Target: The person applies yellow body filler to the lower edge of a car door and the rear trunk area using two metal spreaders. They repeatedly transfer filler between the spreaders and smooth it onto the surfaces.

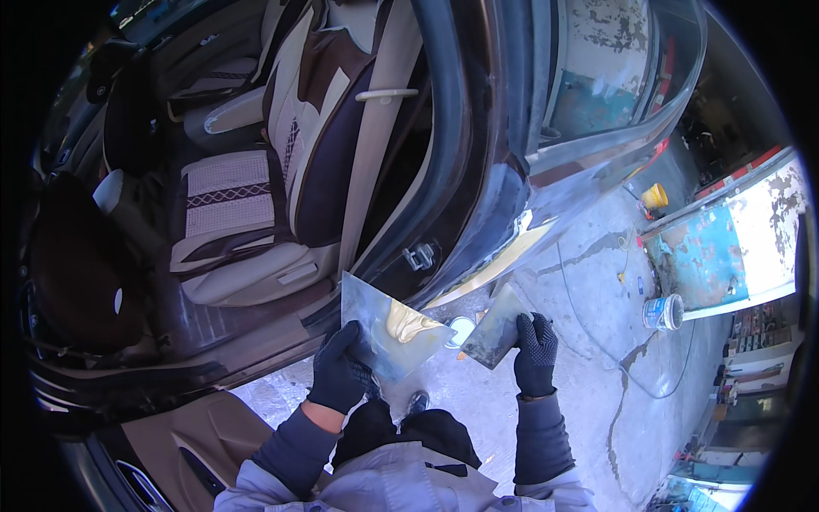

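Observation:
My left hand (pixel 339 374), in a dark dotted glove, grips a flat, pale square mixing board (pixel 375 348) by its near left edge. A smear of creamy yellow putty (pixel 411 322) lies on the board's upper right part. My right hand (pixel 536 357), gloved alike, is closed on a thin grey putty spreader (pixel 493 333), which has dark stains along its lower edge. Spreader and board are close together but apart. Just beyond them, yellowish filler (pixel 490 271) covers part of the car's rear body panel beside the door opening.
The open car doorway shows a seat (pixel 230 196), a seat belt (pixel 375 162) and a door latch (pixel 419 256). A white round lid or tin (pixel 461 331) is on the concrete below. To the right are a hose (pixel 627 369), a paint bucket (pixel 663 312) and a yellow bucket (pixel 654 196).

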The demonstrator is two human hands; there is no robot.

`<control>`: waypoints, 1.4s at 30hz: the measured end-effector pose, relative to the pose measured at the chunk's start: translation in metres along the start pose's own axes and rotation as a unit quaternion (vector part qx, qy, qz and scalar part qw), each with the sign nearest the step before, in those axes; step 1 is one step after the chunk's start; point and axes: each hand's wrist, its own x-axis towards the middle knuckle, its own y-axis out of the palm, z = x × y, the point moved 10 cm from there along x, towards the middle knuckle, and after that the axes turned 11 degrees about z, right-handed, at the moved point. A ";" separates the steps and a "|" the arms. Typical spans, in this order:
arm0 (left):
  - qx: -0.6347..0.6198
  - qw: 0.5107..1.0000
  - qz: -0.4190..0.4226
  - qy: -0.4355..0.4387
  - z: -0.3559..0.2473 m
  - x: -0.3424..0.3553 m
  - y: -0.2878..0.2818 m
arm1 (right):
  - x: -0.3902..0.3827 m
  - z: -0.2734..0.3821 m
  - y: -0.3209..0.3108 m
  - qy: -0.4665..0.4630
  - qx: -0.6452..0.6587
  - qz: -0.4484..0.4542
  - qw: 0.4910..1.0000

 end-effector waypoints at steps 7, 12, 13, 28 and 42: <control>0.047 0.998 0.034 0.018 -0.013 0.002 0.024 | 0.008 0.076 0.001 -0.175 -0.332 -0.044 0.926; 0.034 0.999 -0.029 -0.004 0.004 0.007 -0.004 | 0.022 0.105 0.011 -0.221 -0.433 -0.049 0.872; 0.025 1.000 -0.001 -0.001 0.007 0.008 -0.001 | 0.024 0.107 0.014 -0.223 -0.450 -0.046 0.864; 0.026 0.999 0.007 -0.029 0.012 0.011 -0.005 | 0.040 0.108 0.016 -0.237 -0.483 -0.042 0.842; 0.035 0.999 0.009 -0.020 0.007 0.010 0.001 | 0.042 0.088 0.017 -0.240 -0.472 -0.035 0.848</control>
